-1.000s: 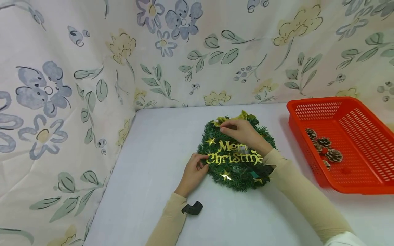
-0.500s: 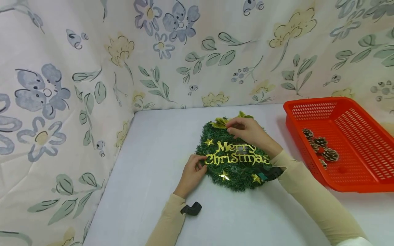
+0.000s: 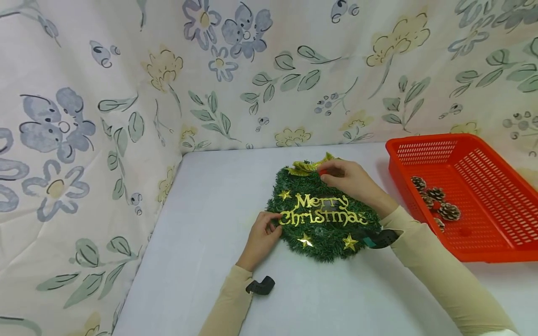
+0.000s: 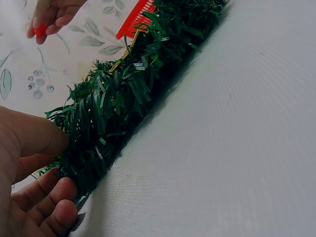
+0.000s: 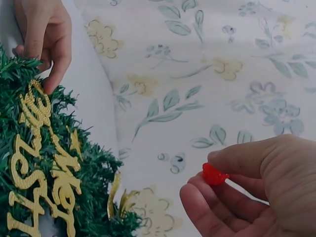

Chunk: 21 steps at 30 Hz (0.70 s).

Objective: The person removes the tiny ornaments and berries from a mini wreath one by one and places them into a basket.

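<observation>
- Green wreath (image 3: 321, 224) lies flat on the white table (image 3: 210, 210), roughly mid-table, w/ gold "Merry Christmas" lettering (image 3: 321, 211) across its front and gold stars on the lower part.
- Left hand (image 3: 262, 233) sits at the wreath's left edge; thumb and fingers (image 4: 34, 140) curl and pinch the green needles beside the "C" of the lettering. Left wrist view shows the thumb on top, other fingers tucked under the rim.
- Right hand (image 3: 353, 179) is over the wreath's top right, near the gold leaves (image 3: 307, 165). Thumb and forefinger pinch a small red berry (image 5: 214, 174); other fingers loosely curled below it. In the right wrist view the berry is held clear of the greenery, not touching it.
- Berry also shows as a red dot at the fingertips in the head view (image 3: 322, 172), just beside the gold leaves.
- Red basket (image 3: 496, 242) stands at the table's right, apart from the wreath, holding pine cones (image 3: 437, 200) w/ a bit of red among them.
- Black strap (image 3: 261, 285) at the left wrist; another one (image 3: 384, 238) at the right wrist.
- Floral cloth (image 3: 126, 93) hangs behind and to the left of the table.
</observation>
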Available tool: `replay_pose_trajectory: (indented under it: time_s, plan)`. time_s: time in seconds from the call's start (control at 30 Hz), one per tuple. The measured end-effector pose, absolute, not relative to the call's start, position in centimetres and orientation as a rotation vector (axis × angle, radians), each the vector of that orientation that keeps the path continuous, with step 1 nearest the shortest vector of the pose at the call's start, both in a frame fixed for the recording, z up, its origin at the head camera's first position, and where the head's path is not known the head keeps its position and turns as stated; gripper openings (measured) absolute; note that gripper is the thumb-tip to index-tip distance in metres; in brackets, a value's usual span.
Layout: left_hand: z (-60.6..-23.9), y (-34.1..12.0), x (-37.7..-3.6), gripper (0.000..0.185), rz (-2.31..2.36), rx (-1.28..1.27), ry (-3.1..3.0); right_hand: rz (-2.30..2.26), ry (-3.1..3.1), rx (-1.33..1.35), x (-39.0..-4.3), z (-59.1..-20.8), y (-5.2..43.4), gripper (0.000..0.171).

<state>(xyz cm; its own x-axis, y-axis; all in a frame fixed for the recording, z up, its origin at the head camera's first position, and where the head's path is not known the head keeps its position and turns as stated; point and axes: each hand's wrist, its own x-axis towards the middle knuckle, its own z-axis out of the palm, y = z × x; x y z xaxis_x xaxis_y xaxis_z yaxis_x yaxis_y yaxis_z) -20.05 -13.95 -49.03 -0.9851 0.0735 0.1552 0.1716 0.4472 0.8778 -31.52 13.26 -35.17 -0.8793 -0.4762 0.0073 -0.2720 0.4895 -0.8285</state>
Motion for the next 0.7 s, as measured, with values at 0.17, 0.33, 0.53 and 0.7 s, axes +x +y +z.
replay_pose_trajectory:
  time_s: [0.17,0.33,0.53,0.7]
  plan:
    - [-49.1,-14.0,-20.1,0.030,-1.586,-0.199,-2.611,-1.288,2.576,-0.661,-31.1,-34.4,14.5,0.030]
    - [-49.1,-13.9,-20.1,0.030,-1.572,-0.179,-2.643,-1.289,2.592,-0.647,-30.6,-33.2,16.0,0.032]
    - [-49.0,-13.9,-20.0,0.030,-1.582,-0.193,-2.628,-1.231,2.689,-0.644,-30.4,-32.4,17.9,0.032]
    - [-49.1,-13.8,-20.0,0.029,-1.586,-0.171,-2.629,-1.240,2.721,-0.594,-30.3,-31.9,19.4,0.033]
